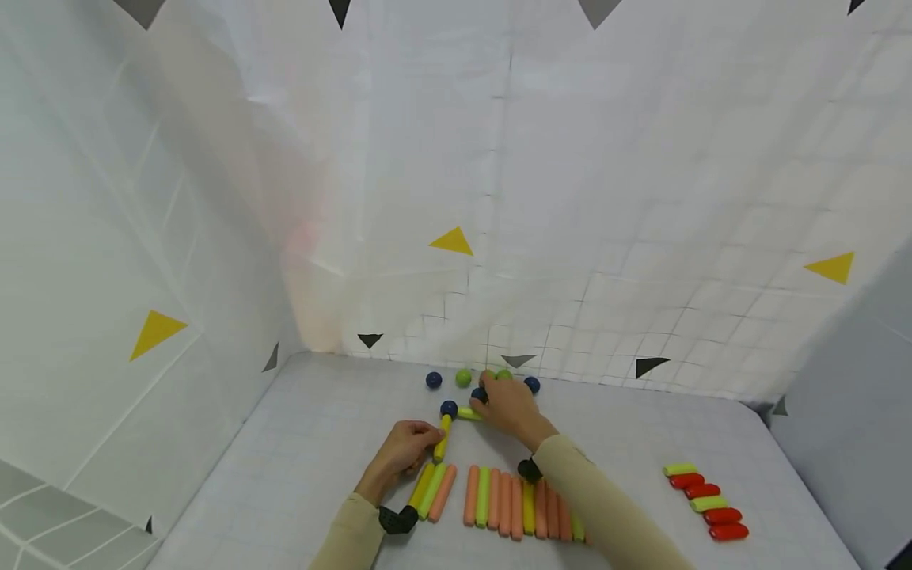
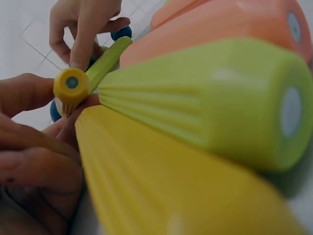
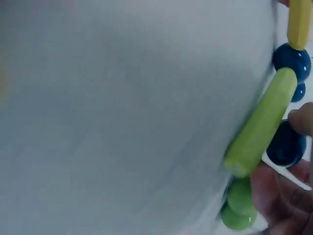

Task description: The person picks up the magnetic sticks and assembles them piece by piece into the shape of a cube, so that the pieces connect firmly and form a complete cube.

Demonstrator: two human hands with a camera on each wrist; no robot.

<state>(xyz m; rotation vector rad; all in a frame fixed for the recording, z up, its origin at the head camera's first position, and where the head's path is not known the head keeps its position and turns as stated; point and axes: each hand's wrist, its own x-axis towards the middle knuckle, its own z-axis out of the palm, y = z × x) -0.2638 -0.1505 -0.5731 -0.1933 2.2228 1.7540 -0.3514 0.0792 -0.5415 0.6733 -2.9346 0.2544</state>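
My left hand (image 1: 400, 451) pinches a yellow magnetic rod (image 1: 442, 440) between thumb and finger. The rod's far end meets a dark blue ball (image 1: 449, 408), which also joins a lime-green rod (image 1: 468, 413) pointing right. Beyond that rod, my right hand (image 1: 511, 408) holds another dark blue ball (image 3: 286, 144) between thumb and fingers. The right wrist view shows the lime-green rod's free end close to this ball. In the left wrist view, the yellow rod's near end (image 2: 72, 83) faces the camera, showing a grey metal disc.
Loose balls line the back: blue (image 1: 434, 381), green (image 1: 464, 378), green (image 1: 503, 374) and blue (image 1: 532, 385). Several salmon, lime and yellow rods lie in front, including a salmon rod (image 1: 493, 499) and another salmon rod (image 1: 442, 492). Shorter red pieces (image 1: 723, 516) and lime pieces lie right.
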